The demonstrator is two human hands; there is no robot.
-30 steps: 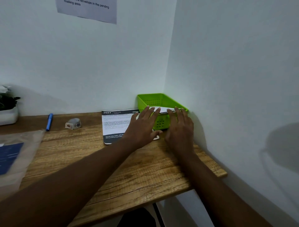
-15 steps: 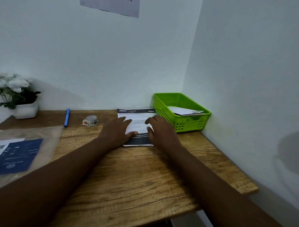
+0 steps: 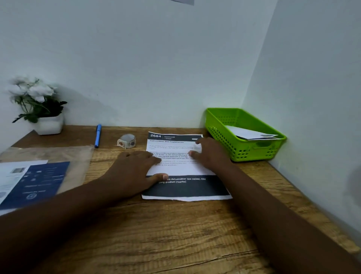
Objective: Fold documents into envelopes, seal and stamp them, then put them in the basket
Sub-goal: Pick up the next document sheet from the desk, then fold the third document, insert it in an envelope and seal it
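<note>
Both hands (image 3: 134, 172) (image 3: 211, 154) now flat, grip apart, on document (image 3: 185, 170); white envelopes (image 3: 252, 135) inside green basket (image 3: 244, 150).

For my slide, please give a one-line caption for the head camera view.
Both hands, left and right, rest on a printed document beside the green basket holding an envelope.

- A wooden counter (image 3: 175, 234) is running into the corner where two pale walls are meeting.
- A white pot of white flowers (image 3: 42, 109) is standing at the far left, against the wall.
- A blue pen (image 3: 98, 135) is lying near the back edge, pointing away from the viewer.
- A clear plastic sleeve (image 3: 58, 156) is lying flat at the left, with a blue printed sheet (image 3: 37, 181) showing on it.
- A corner of a paper notice (image 3: 183, 1) is showing on the wall at the top edge.
</note>
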